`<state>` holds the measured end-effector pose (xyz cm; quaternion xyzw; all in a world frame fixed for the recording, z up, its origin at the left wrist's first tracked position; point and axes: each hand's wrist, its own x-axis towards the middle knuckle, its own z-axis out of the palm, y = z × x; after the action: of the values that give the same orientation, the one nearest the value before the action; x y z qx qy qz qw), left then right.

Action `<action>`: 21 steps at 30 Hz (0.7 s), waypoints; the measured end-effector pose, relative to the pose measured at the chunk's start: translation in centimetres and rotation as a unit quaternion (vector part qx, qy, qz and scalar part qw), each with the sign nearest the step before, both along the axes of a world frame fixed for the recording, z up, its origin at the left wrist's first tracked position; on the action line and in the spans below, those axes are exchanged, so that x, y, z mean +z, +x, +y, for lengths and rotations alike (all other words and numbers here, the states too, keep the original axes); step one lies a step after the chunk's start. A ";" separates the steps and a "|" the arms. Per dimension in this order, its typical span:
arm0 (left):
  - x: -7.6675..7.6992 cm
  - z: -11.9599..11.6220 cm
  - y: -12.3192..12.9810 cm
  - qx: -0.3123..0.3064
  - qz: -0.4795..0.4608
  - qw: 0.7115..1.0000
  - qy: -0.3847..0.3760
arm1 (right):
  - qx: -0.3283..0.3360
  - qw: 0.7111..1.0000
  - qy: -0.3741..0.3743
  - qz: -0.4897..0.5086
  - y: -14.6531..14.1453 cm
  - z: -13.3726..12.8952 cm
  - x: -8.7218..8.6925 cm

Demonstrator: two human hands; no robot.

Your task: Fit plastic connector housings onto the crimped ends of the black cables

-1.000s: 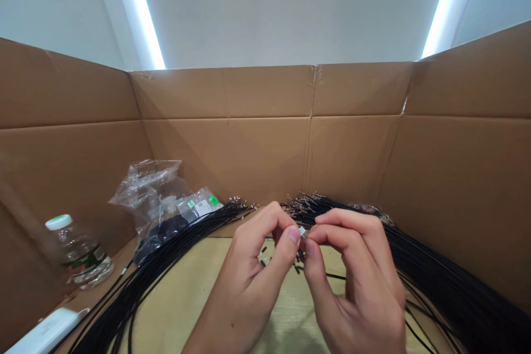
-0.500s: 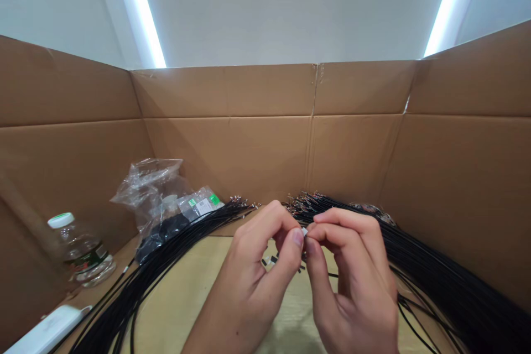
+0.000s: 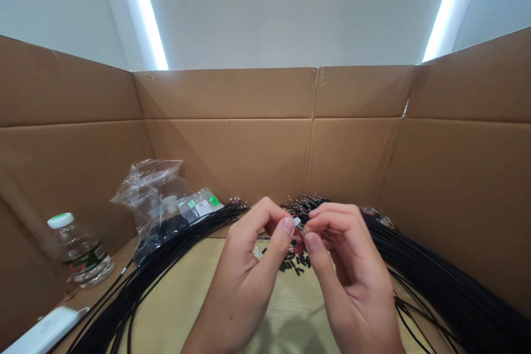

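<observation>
Between thumb and forefinger, my left hand (image 3: 253, 265) pinches a small white connector (image 3: 297, 222). Close beside it, my right hand (image 3: 348, 271) has its thumb and fingertips closed on thin wires (image 3: 301, 232) that lead toward the connector. Whether a wire sits inside the connector is too small to tell. Under the fingertips, several short black tube pieces (image 3: 295, 263) lie on the yellowish work surface (image 3: 186, 282), with a few small white pieces (image 3: 259, 252) left of them.
Bundles of black cables lie at left (image 3: 166, 251) and right (image 3: 440, 271), ends pointing to the back. Clear plastic bags (image 3: 153, 188), a water bottle (image 3: 85, 254) and a white device (image 3: 45, 332) stand at left. Cardboard walls (image 3: 232, 149) enclose the surface.
My hands have drawn slightly apart, and the left has shifted a little left with the connector. More of the connector, the wires and the black pieces below now shows.
</observation>
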<state>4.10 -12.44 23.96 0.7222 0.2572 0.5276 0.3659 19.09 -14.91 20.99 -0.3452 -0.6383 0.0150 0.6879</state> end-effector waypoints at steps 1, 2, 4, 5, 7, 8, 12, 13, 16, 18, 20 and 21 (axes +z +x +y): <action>-0.1 0.0 0.0 0.000 -0.003 1.000 -0.002 | 0.030 0.999 -0.015 0.005 0.1 0.0 0.2; -0.1 0.1 -0.1 -0.001 -0.007 1.000 -0.004 | 0.059 0.998 -0.033 0.008 0.2 0.0 0.4; -0.2 0.1 0.0 -0.007 -0.014 1.000 -0.009 | 0.110 0.991 -0.070 0.013 0.4 0.0 0.8; -0.2 0.1 0.0 -0.010 -0.018 1.000 -0.010 | 0.130 0.988 -0.086 0.022 0.5 0.1 0.9; -0.2 0.1 0.1 -0.015 -0.024 1.000 -0.010 | 0.164 0.979 -0.108 0.048 0.7 0.1 1.1; -0.2 0.0 0.2 -0.016 -0.025 1.000 -0.009 | 0.177 0.976 -0.115 0.062 0.8 0.2 1.1; -0.1 -0.2 0.3 -0.014 -0.025 1.000 -0.005 | 0.207 0.966 -0.124 0.097 0.9 0.3 0.9; 0.0 -0.2 0.3 -0.014 -0.025 1.000 -0.005 | 0.210 0.964 -0.124 0.103 0.8 0.3 0.8; -0.1 -0.2 0.3 -0.019 -0.026 0.999 -0.012 | 0.205 0.966 -0.117 0.108 0.7 0.3 0.8; -0.1 -0.1 0.3 -0.022 -0.022 0.999 -0.018 | 0.197 0.968 -0.109 0.109 0.6 0.2 0.9; -0.2 0.0 0.4 -0.027 -0.015 0.999 -0.024 | 0.192 0.970 -0.102 0.108 0.6 0.1 1.0; -0.2 0.0 0.4 -0.032 -0.013 0.999 -0.027 | 0.190 0.970 -0.101 0.109 0.5 0.0 1.0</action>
<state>4.53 -12.48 23.78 0.7131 0.2435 0.5175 0.4055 19.63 -14.87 22.00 -0.2810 -0.6087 0.2475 0.6994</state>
